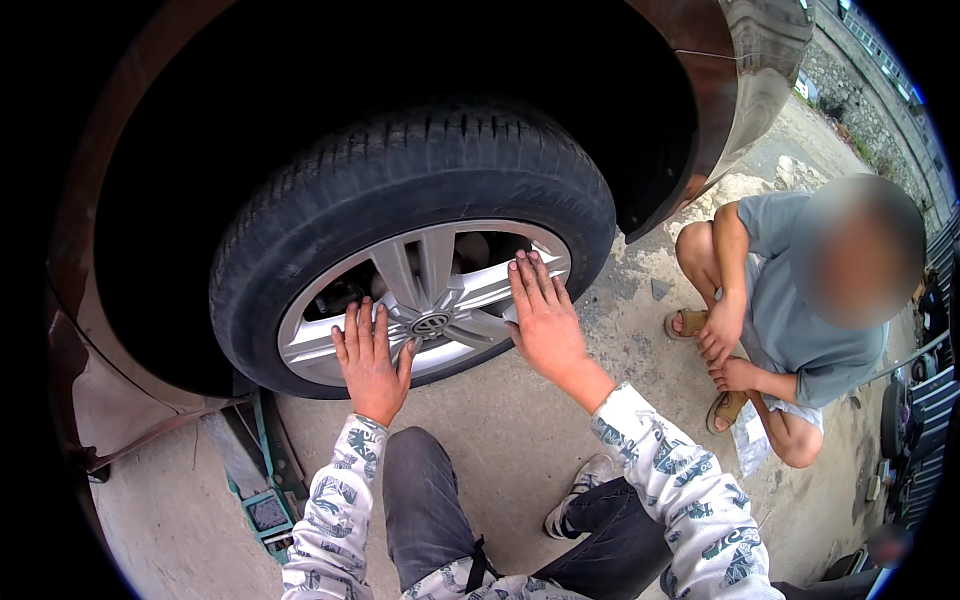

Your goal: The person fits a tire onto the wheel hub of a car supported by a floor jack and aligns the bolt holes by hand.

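Note:
A car wheel with a black tire (400,180) and a silver spoked rim (432,250) sits inside the dark wheel arch of a brown car (160,60). My left hand (372,362) lies on the lower left part of the rim, its fingers stretched out toward the spokes. On the rim's right side rests my right hand (545,312), fingers extended and pointing up. Neither hand holds anything. Between them the round hub cap (430,324) shows at the rim's middle. Dark smudges mark the fingertips of my right hand.
A green floor jack (268,510) stands on the concrete at the lower left, beside the car's sill. To the right a person in a grey shirt (830,330) squats near the wheel, hands together. Behind that person, dark items line the right edge by a ribbed metal panel.

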The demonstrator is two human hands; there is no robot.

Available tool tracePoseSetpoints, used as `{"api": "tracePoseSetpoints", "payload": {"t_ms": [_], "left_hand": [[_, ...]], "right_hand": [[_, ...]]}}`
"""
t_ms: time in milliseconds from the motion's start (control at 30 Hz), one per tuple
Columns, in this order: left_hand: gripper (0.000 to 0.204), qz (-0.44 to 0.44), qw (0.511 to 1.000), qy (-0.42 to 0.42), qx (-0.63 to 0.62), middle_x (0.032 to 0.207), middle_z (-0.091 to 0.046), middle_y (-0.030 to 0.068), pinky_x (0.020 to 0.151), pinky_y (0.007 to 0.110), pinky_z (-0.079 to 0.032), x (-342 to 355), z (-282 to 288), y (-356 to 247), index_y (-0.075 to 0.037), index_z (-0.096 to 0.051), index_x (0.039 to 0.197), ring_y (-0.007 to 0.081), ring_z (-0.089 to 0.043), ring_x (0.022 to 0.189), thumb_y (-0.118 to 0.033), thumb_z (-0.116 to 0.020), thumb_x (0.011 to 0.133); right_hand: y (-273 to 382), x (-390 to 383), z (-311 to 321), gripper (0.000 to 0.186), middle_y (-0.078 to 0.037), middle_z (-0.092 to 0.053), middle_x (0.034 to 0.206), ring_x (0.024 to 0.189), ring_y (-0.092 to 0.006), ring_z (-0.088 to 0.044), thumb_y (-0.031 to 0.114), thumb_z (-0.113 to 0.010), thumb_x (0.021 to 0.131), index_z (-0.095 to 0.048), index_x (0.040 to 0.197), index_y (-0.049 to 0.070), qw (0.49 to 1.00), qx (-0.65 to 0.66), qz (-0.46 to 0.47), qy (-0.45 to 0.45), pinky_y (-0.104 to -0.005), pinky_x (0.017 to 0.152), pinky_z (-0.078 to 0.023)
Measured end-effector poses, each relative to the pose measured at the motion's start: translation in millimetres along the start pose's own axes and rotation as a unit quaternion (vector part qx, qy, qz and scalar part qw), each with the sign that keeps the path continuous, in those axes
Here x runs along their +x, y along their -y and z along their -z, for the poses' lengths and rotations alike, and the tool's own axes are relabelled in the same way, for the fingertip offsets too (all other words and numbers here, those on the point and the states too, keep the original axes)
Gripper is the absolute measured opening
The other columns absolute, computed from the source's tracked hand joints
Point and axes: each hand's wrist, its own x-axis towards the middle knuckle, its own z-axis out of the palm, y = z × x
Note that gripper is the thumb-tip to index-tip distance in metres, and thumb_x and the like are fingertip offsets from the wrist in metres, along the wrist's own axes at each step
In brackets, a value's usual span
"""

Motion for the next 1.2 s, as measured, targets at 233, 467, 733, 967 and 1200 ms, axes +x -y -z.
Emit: {"api": "tracePoseSetpoints", "payload": {"t_ms": [233, 467, 733, 967, 1200], "left_hand": [[0.071, 0.016, 1.000, -0.003, -0.016, 0.164, -0.033, 0.0126, 0.127, 0.054, -0.006, -4, -4, 0, -0.004, -0.041, 0.154, 0.0319, -0.020, 0.156, -0.035, -0.066, 0.095], [0.075, 0.019, 0.999, 0.002, -0.034, 0.166, -0.031, 0.0123, 0.127, 0.053, -0.006, -4, -5, -4, -0.003, -0.038, 0.156, 0.0298, -0.019, 0.157, -0.035, -0.066, 0.094], [0.074, 0.019, 0.999, -0.002, -0.049, 0.164, -0.034, 0.0126, 0.126, 0.054, -0.008, -5, 1, -6, 0.000, -0.040, 0.154, 0.0294, -0.023, 0.156, -0.033, -0.067, 0.093], [0.073, 0.021, 0.998, 0.007, -0.064, 0.164, -0.035, 0.0116, 0.126, 0.056, -0.009, -6, 3, -11, -0.001, -0.041, 0.153, 0.0281, -0.024, 0.155, -0.034, -0.067, 0.093], [0.072, 0.023, 0.997, 0.012, -0.069, 0.167, -0.031, 0.0092, 0.126, 0.057, -0.007, -11, 1, -12, -0.006, -0.040, 0.156, 0.0267, -0.021, 0.157, -0.035, -0.066, 0.094]], "right_hand": [[5, 1, -2, 0.091, -0.017, -0.023, 0.168, 0.157, -0.0322, -0.020, 0.025, -0.074, 0.088, -0.024, 0.159, -0.002, 1.000, 0.013, 0.003, 0.000, -0.0498, 0.122, -0.031], [6, 3, 1, 0.094, -0.017, -0.023, 0.168, 0.157, -0.0323, -0.022, 0.026, -0.077, 0.086, -0.025, 0.159, -0.001, 1.000, -0.007, -0.002, 0.016, -0.0500, 0.122, -0.032], [5, 3, 1, 0.097, -0.021, -0.025, 0.166, 0.155, -0.0366, -0.024, 0.018, -0.080, 0.081, -0.025, 0.158, -0.004, 1.000, 0.003, 0.009, 0.005, -0.0485, 0.122, -0.030], [6, 3, 5, 0.096, -0.021, -0.027, 0.165, 0.154, -0.0363, -0.025, 0.018, -0.081, 0.080, -0.027, 0.157, -0.004, 1.000, 0.001, 0.008, 0.004, -0.0474, 0.122, -0.030], [9, 4, 8, 0.096, -0.021, -0.027, 0.165, 0.155, -0.0352, -0.025, 0.017, -0.080, 0.081, -0.026, 0.158, -0.004, 1.000, 0.006, 0.001, 0.012, -0.0465, 0.122, -0.031]]}}
